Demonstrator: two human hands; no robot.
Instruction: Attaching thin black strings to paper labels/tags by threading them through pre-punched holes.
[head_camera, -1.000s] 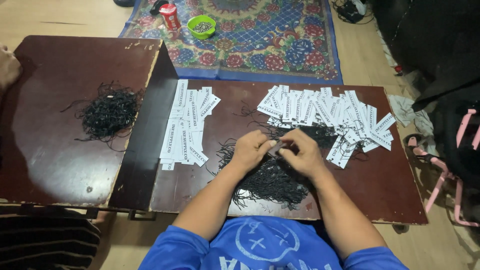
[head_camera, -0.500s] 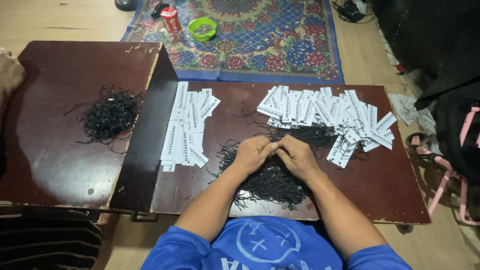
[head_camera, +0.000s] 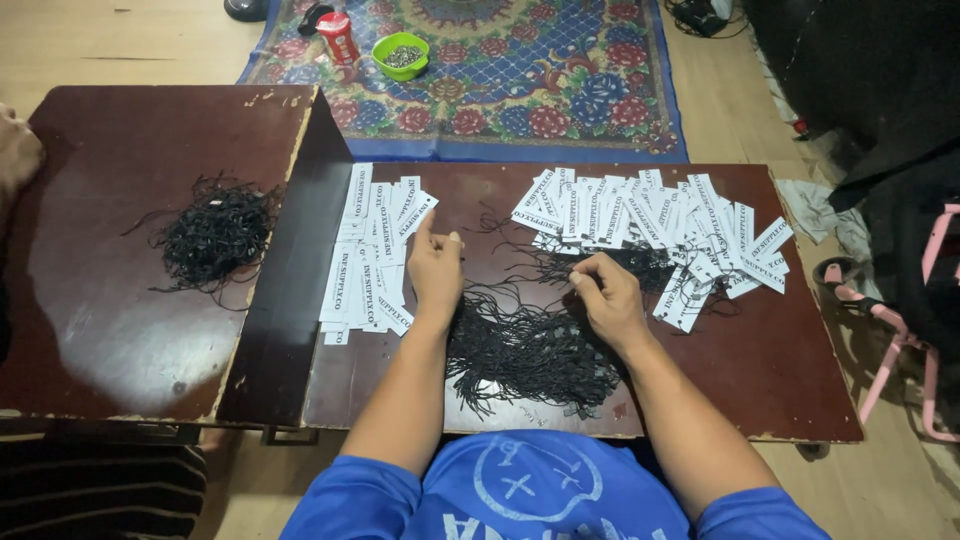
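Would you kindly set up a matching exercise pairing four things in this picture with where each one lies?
Things:
1. green bowl
2. small string heap
3. neat tag stack
4. loose tag spread

Places:
A. by the left hand
B. on the carpet
C. beyond the right hand
D. on the left board

Pairs: 1-B, 2-D, 3-A, 4-C

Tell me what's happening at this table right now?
A person in a blue shirt sits at a dark wooden table. The left hand rests by a neat stack of white paper tags. The right hand pinches black strings from the pile of black strings. More tags lie scattered beyond.
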